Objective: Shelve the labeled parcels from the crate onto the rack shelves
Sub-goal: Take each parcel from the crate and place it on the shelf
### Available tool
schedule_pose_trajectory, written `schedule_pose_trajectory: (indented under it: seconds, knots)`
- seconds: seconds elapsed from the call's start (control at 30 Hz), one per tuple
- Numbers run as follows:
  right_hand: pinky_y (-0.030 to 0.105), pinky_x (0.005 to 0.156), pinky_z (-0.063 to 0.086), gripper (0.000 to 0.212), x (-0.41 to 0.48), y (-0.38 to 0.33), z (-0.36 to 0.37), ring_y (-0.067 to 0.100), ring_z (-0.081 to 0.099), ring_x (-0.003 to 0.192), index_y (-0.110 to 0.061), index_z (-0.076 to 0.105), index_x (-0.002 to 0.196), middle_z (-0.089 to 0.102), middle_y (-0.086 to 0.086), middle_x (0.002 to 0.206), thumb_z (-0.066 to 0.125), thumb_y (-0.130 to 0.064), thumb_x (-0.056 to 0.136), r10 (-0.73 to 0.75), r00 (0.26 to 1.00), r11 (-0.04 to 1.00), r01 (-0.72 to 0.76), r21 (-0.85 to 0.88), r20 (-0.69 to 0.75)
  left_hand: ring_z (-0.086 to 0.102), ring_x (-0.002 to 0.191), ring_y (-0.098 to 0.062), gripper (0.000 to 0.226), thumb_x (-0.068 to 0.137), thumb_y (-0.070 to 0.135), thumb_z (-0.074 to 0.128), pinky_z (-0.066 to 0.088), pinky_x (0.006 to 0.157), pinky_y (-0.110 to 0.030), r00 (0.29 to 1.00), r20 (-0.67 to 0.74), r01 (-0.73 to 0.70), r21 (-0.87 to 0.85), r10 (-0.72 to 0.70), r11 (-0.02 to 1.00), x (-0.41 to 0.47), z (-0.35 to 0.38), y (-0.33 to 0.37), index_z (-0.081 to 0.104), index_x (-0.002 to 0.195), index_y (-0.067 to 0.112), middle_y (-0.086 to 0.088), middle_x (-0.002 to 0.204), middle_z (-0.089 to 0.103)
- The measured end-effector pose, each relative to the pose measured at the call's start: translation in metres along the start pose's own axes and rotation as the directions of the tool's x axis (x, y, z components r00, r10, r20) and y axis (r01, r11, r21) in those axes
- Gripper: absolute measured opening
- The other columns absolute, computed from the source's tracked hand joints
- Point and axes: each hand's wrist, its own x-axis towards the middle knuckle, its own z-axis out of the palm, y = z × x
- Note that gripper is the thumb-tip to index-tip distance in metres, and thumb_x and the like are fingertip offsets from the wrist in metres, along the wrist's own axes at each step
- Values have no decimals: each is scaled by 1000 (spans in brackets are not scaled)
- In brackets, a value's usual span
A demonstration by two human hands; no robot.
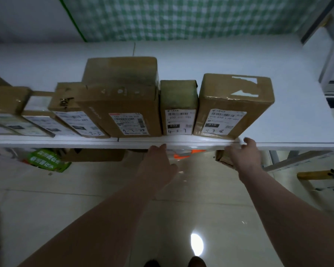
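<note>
A row of brown cardboard parcels with white labels stands along the front of the white rack shelf (297,120). The rightmost parcel (235,101) carries a label marked 010. To its left stand a narrow parcel (178,101) marked 032 and a larger parcel (121,105). Several more parcels (69,108) lean at the left. My right hand (243,153) hovers open just below the shelf's front edge, under the rightmost parcel's corner. My left hand (158,162) is open below the edge, under the narrow parcel. Neither hand holds anything.
An orange item (183,154) and a brown box (93,155) lie under the shelf. A green bag (46,158) sits on the tiled floor at the left. A checked green curtain (181,16) hangs behind. A wooden stool (316,175) stands at the right.
</note>
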Motion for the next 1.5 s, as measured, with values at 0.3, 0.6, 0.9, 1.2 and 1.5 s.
schedule_pose_trajectory:
  seconds: [0.3,0.6,0.9,1.2,1.5]
  knots:
    - [34,73,47,16,-132,10,15,22,61,77,-23,68,92,68,6,88,74,-22,77,40,884,988,35,-151,466,59,85,-19,8,92,20,56,50,76,-28,994,-4,108,-232,-112,967,-110,-52,-45,60,87,15,-1,86,59]
    - [33,64,48,8,-304,3,41,17,58,58,-18,72,89,69,2,68,70,-15,82,-62,797,940,249,-234,600,63,84,-27,25,88,28,59,40,64,-31,925,-14,343,-398,-379,851,-276,-95,-144,55,67,15,-11,79,65]
    - [32,64,37,20,-517,-6,138,26,53,69,-2,73,85,60,10,66,61,-17,90,-195,755,843,456,-287,627,57,77,-27,19,91,15,54,31,54,-26,824,-41,437,-589,-565,680,-488,-122,-336,63,83,1,-15,72,56]
    - [32,73,45,22,-758,-7,284,31,64,85,-6,69,79,69,12,82,57,-19,93,-286,279,473,873,-119,917,63,91,-26,13,91,18,56,45,72,-29,438,-86,535,-775,-895,336,-682,-138,-523,68,89,14,-7,89,66]
    - [25,66,37,41,-838,1,371,9,47,72,-13,51,135,50,-8,78,55,-23,96,-116,93,231,971,-65,989,58,88,-19,22,89,22,62,41,65,-23,326,70,427,-901,-943,81,-744,-107,-597,66,109,13,-4,99,62]
